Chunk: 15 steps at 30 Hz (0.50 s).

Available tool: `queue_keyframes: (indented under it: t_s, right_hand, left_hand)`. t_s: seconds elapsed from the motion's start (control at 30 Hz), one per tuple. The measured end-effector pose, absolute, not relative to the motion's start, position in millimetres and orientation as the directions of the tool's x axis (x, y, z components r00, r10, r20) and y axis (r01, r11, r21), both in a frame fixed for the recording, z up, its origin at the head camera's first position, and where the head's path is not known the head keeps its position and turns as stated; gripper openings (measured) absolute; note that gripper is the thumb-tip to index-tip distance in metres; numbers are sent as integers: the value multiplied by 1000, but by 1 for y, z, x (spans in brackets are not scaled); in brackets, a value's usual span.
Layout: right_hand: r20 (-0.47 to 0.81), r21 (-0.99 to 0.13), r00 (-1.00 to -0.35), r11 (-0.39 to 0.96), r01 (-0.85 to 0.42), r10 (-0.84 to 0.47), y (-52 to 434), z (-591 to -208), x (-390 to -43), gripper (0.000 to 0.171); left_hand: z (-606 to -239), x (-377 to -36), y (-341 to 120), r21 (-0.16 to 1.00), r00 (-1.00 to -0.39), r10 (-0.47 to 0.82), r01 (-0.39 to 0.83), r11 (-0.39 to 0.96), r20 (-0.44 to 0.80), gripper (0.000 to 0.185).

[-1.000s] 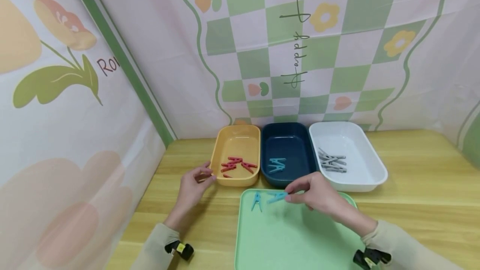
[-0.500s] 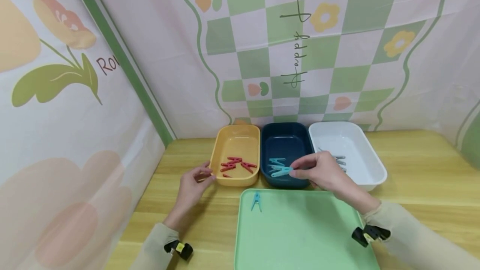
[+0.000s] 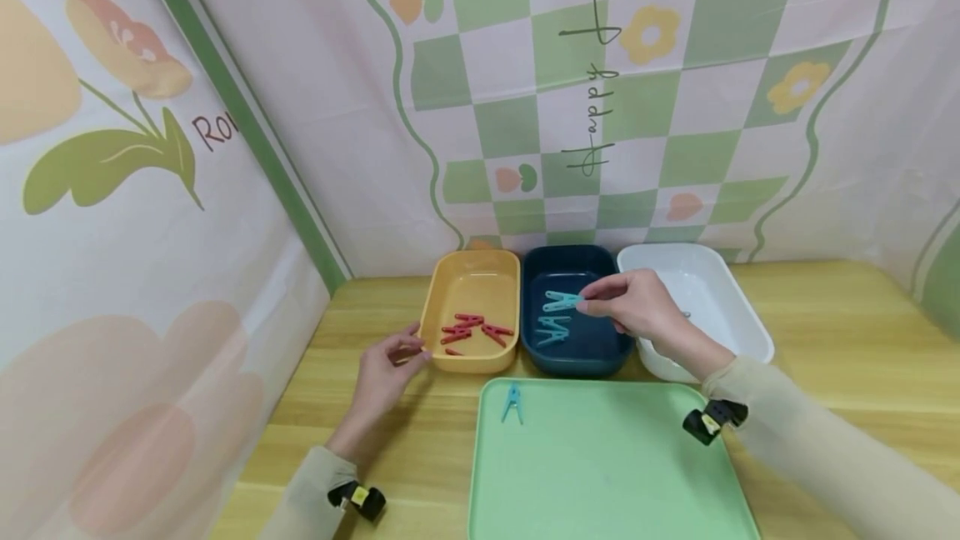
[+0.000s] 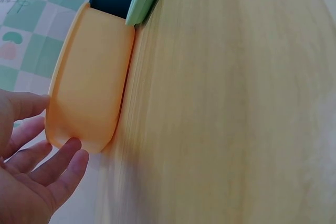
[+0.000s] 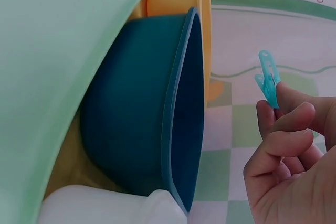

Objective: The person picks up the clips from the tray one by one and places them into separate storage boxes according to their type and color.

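Blue clothespin (image 3: pixel 561 301) sits pinched between the thumb and fingertips of my right hand (image 3: pixel 628 305), held in the air above the dark blue bin (image 3: pixel 536 269). In my right wrist view the same clothespin (image 5: pixel 269 83) sticks up past the fingertips (image 5: pixel 294 116), off to the side of the bin's rim (image 5: pixel 181 103), touching nothing but my fingers. Two more blue clothespins (image 3: pixel 553 328) lie flat on the bin's floor below it.

My left hand (image 3: pixel 388 367) rests on the tabletop (image 3: pixel 375 457) at the near left corner of the yellow bin (image 3: pixel 474 269). Its fingers are relaxed and slightly spread; in the left wrist view they (image 4: pixel 62 163) lie against the yellow bin's outer wall (image 4: pixel 89 87) without curling around it, so that hand holds nothing.

Red clothespins (image 3: pixel 474 330) lie in a loose cluster in the yellow bin. The white bin (image 3: pixel 738 323) stands just right of the dark blue one, with my right hand and forearm hiding most of its inside. All three bins stand side by side, touching or nearly so, along the back edge of the green tray (image 3: pixel 607 473). One more blue clothespin (image 3: pixel 513 402) lies on the tray near its far left corner, well apart from both hands.
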State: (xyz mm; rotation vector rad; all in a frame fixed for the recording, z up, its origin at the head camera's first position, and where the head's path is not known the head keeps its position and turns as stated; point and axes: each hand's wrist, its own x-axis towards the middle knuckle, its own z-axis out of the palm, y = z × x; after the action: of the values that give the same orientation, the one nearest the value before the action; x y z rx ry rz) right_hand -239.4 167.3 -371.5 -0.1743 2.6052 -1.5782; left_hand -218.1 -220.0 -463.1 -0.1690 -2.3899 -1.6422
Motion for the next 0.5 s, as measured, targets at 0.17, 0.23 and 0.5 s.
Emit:
queue_keyframes:
  t_s: [0.17,0.23,0.5]
  right_hand:
    - [-29,-888,-992,458,-33,-126,166,-374,-253,32]
    - [-38,-889,-992,458,-21,-121,166,-376,-258,32]
    - [-58,-887,-993,461,6,-100,161,-384,-271,31]
  left_hand:
    - [-465,-219,-223,908,-964,-23,241,343,264,22]
    - [-465,-220,-223,908,-965,-19,238,345,261,22]
    - [-467,-219,-225,894,-958,10,272,356,288,22]
